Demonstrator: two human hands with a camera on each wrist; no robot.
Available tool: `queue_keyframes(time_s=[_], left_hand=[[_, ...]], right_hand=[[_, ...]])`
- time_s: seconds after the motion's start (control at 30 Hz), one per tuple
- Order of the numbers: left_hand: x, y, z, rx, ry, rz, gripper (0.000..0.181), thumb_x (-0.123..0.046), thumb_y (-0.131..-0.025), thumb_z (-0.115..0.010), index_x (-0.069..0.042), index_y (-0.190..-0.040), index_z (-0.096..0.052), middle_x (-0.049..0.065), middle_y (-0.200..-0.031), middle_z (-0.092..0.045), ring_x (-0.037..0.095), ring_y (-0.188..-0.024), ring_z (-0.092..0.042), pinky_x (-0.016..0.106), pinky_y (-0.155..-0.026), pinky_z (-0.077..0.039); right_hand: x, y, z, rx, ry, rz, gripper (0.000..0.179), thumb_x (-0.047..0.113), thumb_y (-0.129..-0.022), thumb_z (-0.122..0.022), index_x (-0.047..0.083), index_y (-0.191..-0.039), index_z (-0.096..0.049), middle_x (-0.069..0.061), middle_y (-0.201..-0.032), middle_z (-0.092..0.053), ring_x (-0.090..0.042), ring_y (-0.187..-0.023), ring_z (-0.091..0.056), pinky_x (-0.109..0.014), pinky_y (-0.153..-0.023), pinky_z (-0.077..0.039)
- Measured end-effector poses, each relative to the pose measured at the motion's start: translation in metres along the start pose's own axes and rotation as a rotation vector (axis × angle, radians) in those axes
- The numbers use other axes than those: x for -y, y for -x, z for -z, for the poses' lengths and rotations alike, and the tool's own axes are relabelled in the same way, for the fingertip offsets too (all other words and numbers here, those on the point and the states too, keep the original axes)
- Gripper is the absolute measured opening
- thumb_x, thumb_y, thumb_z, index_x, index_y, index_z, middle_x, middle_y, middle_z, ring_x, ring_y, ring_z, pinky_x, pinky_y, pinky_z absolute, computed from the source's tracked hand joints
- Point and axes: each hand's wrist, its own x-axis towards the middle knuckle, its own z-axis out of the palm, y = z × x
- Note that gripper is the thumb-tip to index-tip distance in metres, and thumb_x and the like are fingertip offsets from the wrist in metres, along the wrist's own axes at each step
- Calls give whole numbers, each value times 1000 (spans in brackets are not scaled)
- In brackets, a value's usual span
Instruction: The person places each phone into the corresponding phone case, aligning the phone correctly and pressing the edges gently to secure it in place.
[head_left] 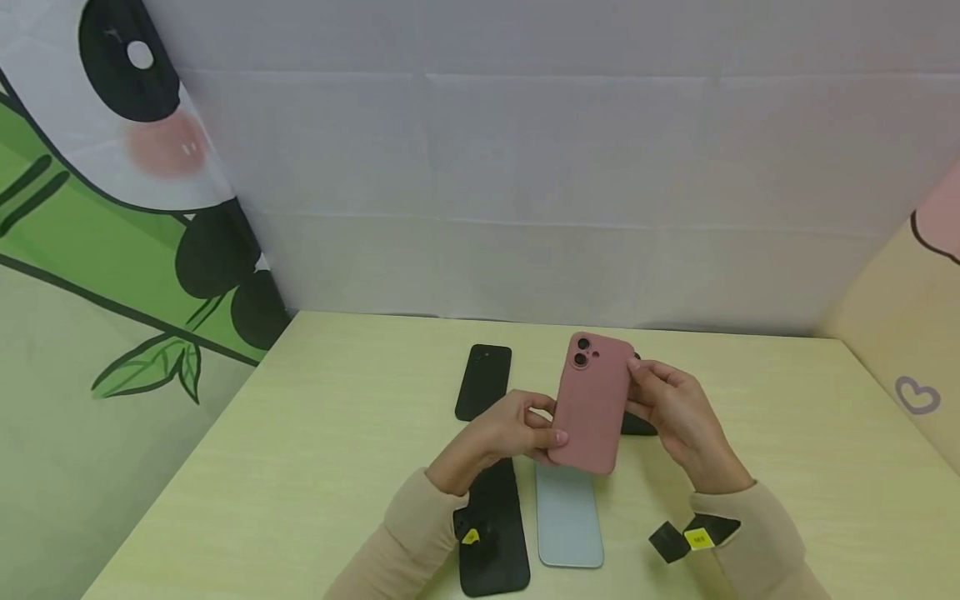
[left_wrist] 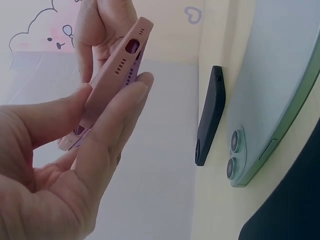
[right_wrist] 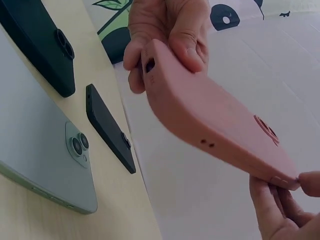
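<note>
Both hands hold a pink phone case (head_left: 592, 408) raised above the table, its camera side toward the head view. My left hand (head_left: 517, 429) pinches its lower left part between thumb and fingers. Near the upper right edge, my right hand (head_left: 681, 412) pinches it with thumb and fingertips. In the left wrist view, the case's bottom edge shows a port opening and small holes, and a lilac edge with dots (left_wrist: 131, 75) appears beside it. Whether that is a phone partly out of the case, I cannot tell. A pale blue-green phone (head_left: 568, 521) lies below the case.
A black phone (head_left: 483, 379) lies toward the back left of the table (head_left: 337, 433). Another black phone (head_left: 497, 542) lies in front, partly under my left forearm. Behind the pink case, a dark phone (head_left: 640, 425) is mostly hidden. A pale wall (head_left: 525, 167) stands behind the table.
</note>
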Motion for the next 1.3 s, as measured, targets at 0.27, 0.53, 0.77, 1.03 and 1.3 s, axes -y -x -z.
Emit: queue_keyframes(time_s=[0.27,0.53,0.77,1.03,1.3], left_hand=[[-3,3,5,56,-103,-4,30,0,-85,-60,6,-114,-54,23,-95,-67,17,-69,-65,40,-70,-55],[-3,3,12,54,-146,-26,38,-10,-89,-58,3,-123,-48,17,-96,-66,15,-75,-64,32,-72,-55],[-2,2,25,-70,-54,-96,36,-15,-88,-60,4,-118,-53,19,-99,-66,16,-82,-65,32,-80,-53],[2,-6,26,-351,197,-139,32,-20,-89,-61,3,-111,-60,13,-102,-64,13,-82,-65,30,-82,-53],[1,-4,26,-543,178,-187,30,-25,-89,-60,0,-105,-66,6,-84,-69,10,-72,-66,29,-77,-54]], right_hand=[[-1,0,1,-33,88,12,19,33,-92,-51,16,-98,-58,9,-86,-60,-7,-75,-60,-24,-68,-53],[-1,2,1,-69,-33,37,15,23,-94,-51,15,-86,-61,7,-83,-59,-8,-71,-58,-24,-66,-51],[3,5,0,-78,-190,52,16,17,-95,-48,9,-87,-59,2,-89,-58,-10,-76,-61,-25,-70,-53],[5,5,-2,-10,-311,61,23,18,-97,-43,1,-114,-44,-4,-107,-53,-14,-85,-61,-28,-79,-53],[2,4,-5,45,-217,57,27,24,-96,-46,5,-116,-47,-3,-98,-55,-13,-84,-65,-29,-78,-54]])
